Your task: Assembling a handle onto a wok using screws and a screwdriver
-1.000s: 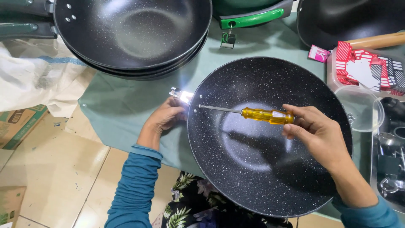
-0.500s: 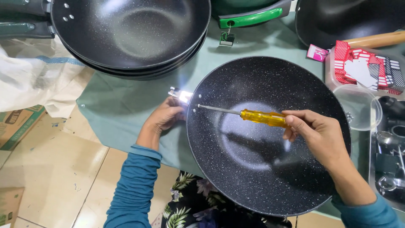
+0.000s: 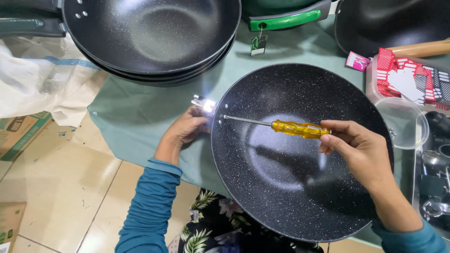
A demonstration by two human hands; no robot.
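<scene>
The desk (image 3: 140, 117), covered by a pale green cloth, carries a black speckled non-stick wok (image 3: 300, 154) near its front edge, a stack of black woks (image 3: 150, 37) behind it, a clear plastic box of red and white packets (image 3: 408, 79) at right, and a round transparent lid (image 3: 403, 124) beside.

Stacked pans (image 3: 150, 42) behind wok (image 3: 300, 154); containers (image 3: 408, 89) right.
</scene>
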